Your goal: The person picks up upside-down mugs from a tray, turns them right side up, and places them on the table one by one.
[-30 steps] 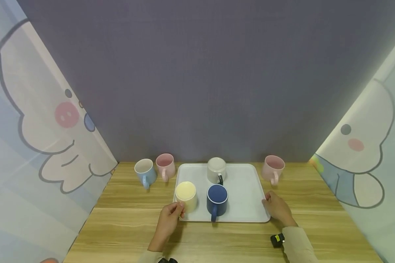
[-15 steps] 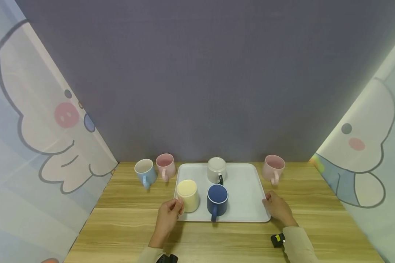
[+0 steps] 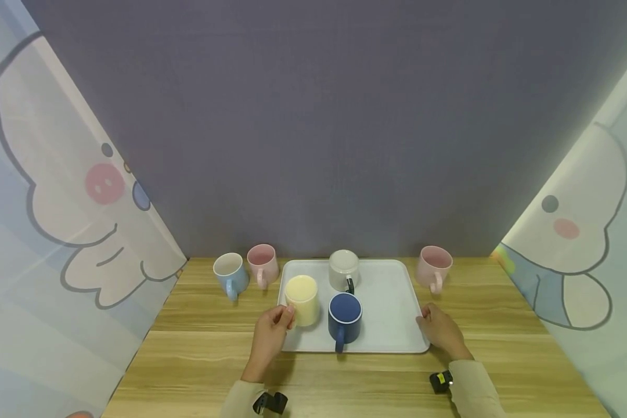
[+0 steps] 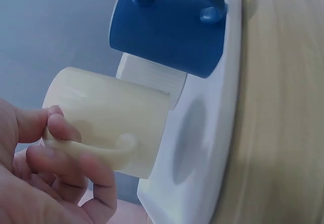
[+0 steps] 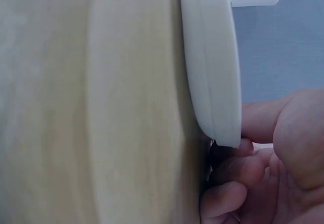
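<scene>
My left hand point(image 3: 269, 339) pinches the handle of a pale yellow mug point(image 3: 305, 307). In the left wrist view the yellow mug point(image 4: 109, 120) hangs above the white tray point(image 4: 202, 148), whose surface carries a shadow beneath it. To its right a dark blue mug point(image 3: 345, 326) stands on the tray point(image 3: 392, 313), its handle toward me. Behind that is a white mug point(image 3: 343, 274) with a black-marked handle. At the tray's right edge, my right hand point(image 3: 441, 331) holds the rim; in the right wrist view its thumb and curled fingers point(image 5: 228, 198) close around the tray's corner.
Left of the tray stand a light blue mug point(image 3: 232, 276) and a pink mug point(image 3: 263, 267). Another pink mug point(image 3: 433, 270) is beyond the tray's right side. A grey wall point(image 3: 339, 128) rises behind the wooden table point(image 3: 355, 383), with printed curtains at both sides.
My left hand has lifted the yellow mug off the tray's left front and carried it slightly right and away from me. The right hand and tray have stayed put.
</scene>
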The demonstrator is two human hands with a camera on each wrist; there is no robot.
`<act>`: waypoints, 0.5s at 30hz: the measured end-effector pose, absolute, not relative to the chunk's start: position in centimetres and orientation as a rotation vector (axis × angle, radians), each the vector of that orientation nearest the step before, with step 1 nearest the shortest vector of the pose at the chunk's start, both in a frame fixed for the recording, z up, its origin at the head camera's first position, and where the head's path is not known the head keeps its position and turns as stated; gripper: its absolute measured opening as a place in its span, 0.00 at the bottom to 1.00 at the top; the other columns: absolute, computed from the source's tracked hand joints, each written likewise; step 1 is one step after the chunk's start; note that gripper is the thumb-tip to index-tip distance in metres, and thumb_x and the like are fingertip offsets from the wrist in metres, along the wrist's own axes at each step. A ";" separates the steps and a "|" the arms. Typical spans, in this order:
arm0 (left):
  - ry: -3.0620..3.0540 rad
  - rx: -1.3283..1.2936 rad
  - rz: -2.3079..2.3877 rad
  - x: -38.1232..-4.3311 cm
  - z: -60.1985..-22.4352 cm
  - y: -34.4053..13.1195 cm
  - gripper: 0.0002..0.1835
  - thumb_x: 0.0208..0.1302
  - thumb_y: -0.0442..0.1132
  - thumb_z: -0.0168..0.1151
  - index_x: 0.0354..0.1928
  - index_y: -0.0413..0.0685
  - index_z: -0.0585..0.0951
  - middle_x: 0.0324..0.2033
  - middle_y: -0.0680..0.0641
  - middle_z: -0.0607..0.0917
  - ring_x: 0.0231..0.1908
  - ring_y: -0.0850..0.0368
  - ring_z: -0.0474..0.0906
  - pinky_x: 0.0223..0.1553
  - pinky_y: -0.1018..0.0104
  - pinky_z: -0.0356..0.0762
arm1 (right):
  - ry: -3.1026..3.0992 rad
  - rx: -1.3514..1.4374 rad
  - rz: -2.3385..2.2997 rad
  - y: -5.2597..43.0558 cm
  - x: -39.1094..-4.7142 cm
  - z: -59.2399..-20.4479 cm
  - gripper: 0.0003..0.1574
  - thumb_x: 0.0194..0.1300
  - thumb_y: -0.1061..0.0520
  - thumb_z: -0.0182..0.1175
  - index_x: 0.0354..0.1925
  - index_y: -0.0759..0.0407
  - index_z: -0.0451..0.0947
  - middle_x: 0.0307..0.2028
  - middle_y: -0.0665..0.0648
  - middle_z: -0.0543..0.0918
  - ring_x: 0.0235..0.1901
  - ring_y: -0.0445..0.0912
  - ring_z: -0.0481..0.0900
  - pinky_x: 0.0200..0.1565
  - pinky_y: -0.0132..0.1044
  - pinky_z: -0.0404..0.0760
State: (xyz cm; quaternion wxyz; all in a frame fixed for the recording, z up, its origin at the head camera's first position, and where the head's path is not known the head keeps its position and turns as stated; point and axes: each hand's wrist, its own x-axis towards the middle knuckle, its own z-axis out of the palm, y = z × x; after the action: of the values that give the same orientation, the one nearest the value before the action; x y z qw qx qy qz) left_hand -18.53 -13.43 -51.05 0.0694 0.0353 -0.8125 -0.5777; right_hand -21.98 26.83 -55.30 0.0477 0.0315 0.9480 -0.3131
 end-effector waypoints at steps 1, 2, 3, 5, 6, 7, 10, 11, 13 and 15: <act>-2.442 0.101 -1.734 -18.6 -50.9 -13.4 0.20 0.75 0.44 0.60 0.25 0.39 0.79 0.20 0.49 0.77 0.20 0.65 0.66 0.23 0.72 0.63 | 2.891 0.096 -0.954 26.8 -22.0 -55.3 0.13 0.71 0.54 0.54 0.45 0.64 0.72 0.33 0.57 0.79 0.32 0.50 0.75 0.32 0.39 0.70; -2.441 0.098 -1.728 -18.7 -50.8 -13.3 0.20 0.75 0.45 0.60 0.25 0.39 0.79 0.19 0.49 0.77 0.20 0.65 0.66 0.23 0.72 0.63 | 2.891 0.097 -0.956 26.9 -22.0 -55.3 0.13 0.71 0.55 0.54 0.45 0.64 0.72 0.33 0.57 0.79 0.32 0.50 0.75 0.32 0.39 0.70; -2.439 0.096 -1.723 -18.9 -50.7 -13.2 0.20 0.75 0.45 0.60 0.25 0.39 0.79 0.19 0.49 0.77 0.20 0.65 0.66 0.24 0.72 0.63 | 2.891 0.098 -0.958 26.9 -22.0 -55.3 0.13 0.71 0.55 0.54 0.45 0.64 0.72 0.33 0.57 0.79 0.31 0.50 0.75 0.31 0.39 0.70; -2.428 0.088 -1.721 -19.2 -50.5 -13.1 0.21 0.75 0.44 0.60 0.25 0.38 0.79 0.19 0.49 0.77 0.20 0.64 0.66 0.24 0.71 0.64 | 2.891 0.099 -0.958 26.9 -21.9 -55.2 0.13 0.71 0.55 0.54 0.45 0.65 0.72 0.33 0.57 0.79 0.31 0.50 0.75 0.31 0.39 0.70; -2.425 0.086 -1.721 -19.3 -50.3 -13.0 0.21 0.75 0.45 0.60 0.25 0.37 0.80 0.19 0.49 0.77 0.20 0.64 0.66 0.25 0.71 0.64 | 2.890 0.101 -0.958 26.9 -21.9 -55.2 0.13 0.71 0.55 0.55 0.45 0.65 0.72 0.33 0.57 0.79 0.31 0.50 0.76 0.32 0.39 0.70; -2.422 0.085 -1.721 -19.5 -50.2 -12.9 0.21 0.75 0.45 0.60 0.26 0.37 0.80 0.20 0.48 0.77 0.21 0.65 0.66 0.25 0.71 0.64 | 2.890 0.103 -0.958 26.9 -21.8 -55.1 0.13 0.71 0.55 0.55 0.45 0.65 0.72 0.33 0.57 0.79 0.32 0.50 0.76 0.32 0.39 0.70; -2.401 0.083 -1.726 -20.0 -49.7 -12.7 0.20 0.75 0.44 0.59 0.27 0.34 0.80 0.20 0.47 0.77 0.21 0.64 0.66 0.26 0.71 0.64 | 2.889 0.108 -0.959 26.8 -21.8 -55.0 0.13 0.71 0.55 0.55 0.45 0.65 0.72 0.34 0.58 0.79 0.32 0.50 0.76 0.33 0.40 0.71; -2.390 0.085 -1.731 -20.1 -49.6 -12.6 0.20 0.75 0.43 0.59 0.28 0.34 0.80 0.20 0.46 0.77 0.21 0.64 0.66 0.25 0.71 0.64 | 2.890 0.106 -0.961 26.7 -21.8 -54.9 0.14 0.71 0.55 0.55 0.45 0.65 0.72 0.34 0.58 0.80 0.33 0.50 0.76 0.33 0.40 0.71; -2.369 0.094 -1.744 -20.5 -49.3 -12.4 0.20 0.75 0.43 0.59 0.27 0.34 0.80 0.20 0.47 0.76 0.21 0.64 0.66 0.25 0.71 0.64 | 2.890 0.106 -0.964 26.6 -21.7 -54.7 0.14 0.71 0.54 0.55 0.46 0.65 0.72 0.35 0.59 0.80 0.33 0.50 0.77 0.33 0.40 0.71; -2.345 0.102 -1.763 -20.7 -49.0 -12.2 0.20 0.75 0.42 0.59 0.27 0.34 0.80 0.20 0.48 0.76 0.22 0.63 0.67 0.25 0.71 0.65 | 2.890 0.106 -0.963 26.6 -21.7 -54.5 0.14 0.72 0.55 0.55 0.46 0.65 0.72 0.35 0.59 0.80 0.33 0.51 0.77 0.34 0.41 0.71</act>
State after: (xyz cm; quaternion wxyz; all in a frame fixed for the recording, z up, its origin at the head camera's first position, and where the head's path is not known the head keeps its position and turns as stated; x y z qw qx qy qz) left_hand -20.73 -12.16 -49.04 0.1027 0.0344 -0.7945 -0.5975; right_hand -21.66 26.55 -54.50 0.0467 0.0349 0.9471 -0.3157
